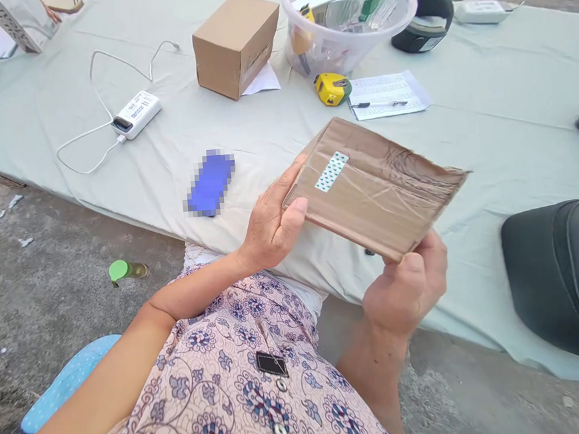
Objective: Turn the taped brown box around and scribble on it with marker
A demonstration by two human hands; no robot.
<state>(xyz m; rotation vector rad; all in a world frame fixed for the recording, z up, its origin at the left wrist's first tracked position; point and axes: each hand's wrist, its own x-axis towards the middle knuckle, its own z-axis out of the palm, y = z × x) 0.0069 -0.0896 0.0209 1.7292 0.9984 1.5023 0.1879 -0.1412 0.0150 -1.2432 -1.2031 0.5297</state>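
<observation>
Between both hands I hold a flat cardboard box (pixel 369 211), tilted above the near edge of the covered table. Brown tape wraps it, and a small white strip with green dots sticks to its face. My left hand (pixel 277 221) grips the box's left edge, thumb on the face. At the lower right corner my right hand (pixel 409 281) clasps the box, its fingers partly behind it. A yellow tape measure (pixel 332 89) and a printed sheet (pixel 387 95) with a pen (pixel 381 104) lie just beyond the box. Left of it is a blurred-out blue object (pixel 210 183).
Farther back stand a closed cardboard box (pixel 236 44) and a filled plastic basket (pixel 350 38). A white power bank (pixel 137 114) with cable lies left. Black headgear-like item (pixel 424 16) sits at the back; a dark rounded object (pixel 559 276) is right. A green-lidded bottle (pixel 126 270) is on the ground.
</observation>
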